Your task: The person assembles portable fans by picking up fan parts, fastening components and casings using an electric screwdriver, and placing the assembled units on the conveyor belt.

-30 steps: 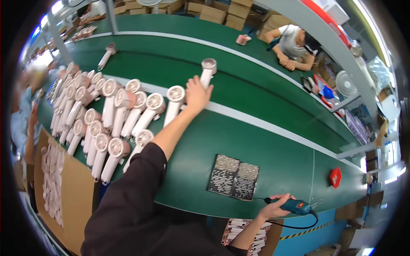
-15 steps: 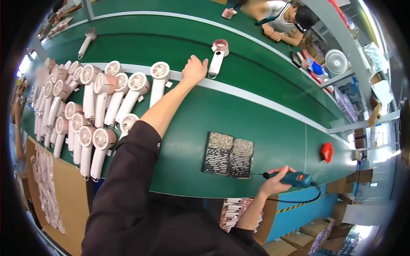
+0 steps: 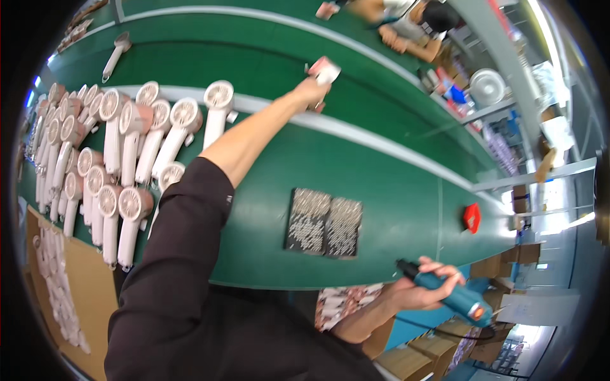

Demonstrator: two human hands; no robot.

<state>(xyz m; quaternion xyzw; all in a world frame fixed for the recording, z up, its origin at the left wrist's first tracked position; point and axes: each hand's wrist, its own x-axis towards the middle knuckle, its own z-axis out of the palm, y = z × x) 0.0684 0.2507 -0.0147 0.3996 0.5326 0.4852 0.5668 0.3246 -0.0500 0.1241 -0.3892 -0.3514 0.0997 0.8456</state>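
Note:
My left hand (image 3: 310, 93) reaches across the green table and is closed round the handle of a pink and white handheld fan (image 3: 324, 68); most of that handle is hidden by my fingers. Low on the right, my right hand (image 3: 424, 289) grips a teal corded electric screwdriver (image 3: 462, 302), its black nose pointing left above the table's near edge. Between my arms lie two black trays of small screws, the left tray (image 3: 308, 222) beside the right tray (image 3: 344, 227). Several more handheld fans (image 3: 130, 209) crowd the table left of my left arm.
Another fan (image 3: 116, 56) lies on the far green strip, beyond a pale rail (image 3: 362, 136). A red dish (image 3: 471, 218) sits at the right. Across the table a person rests folded hands (image 3: 394, 39). Cardboard boxes (image 3: 406, 362) stand below the near edge.
My left hand has moved right and taken hold of the fan, which has tilted. My right hand has brought the screwdriver nearer, its body tipping downward to the right. The whole view has shifted slightly.

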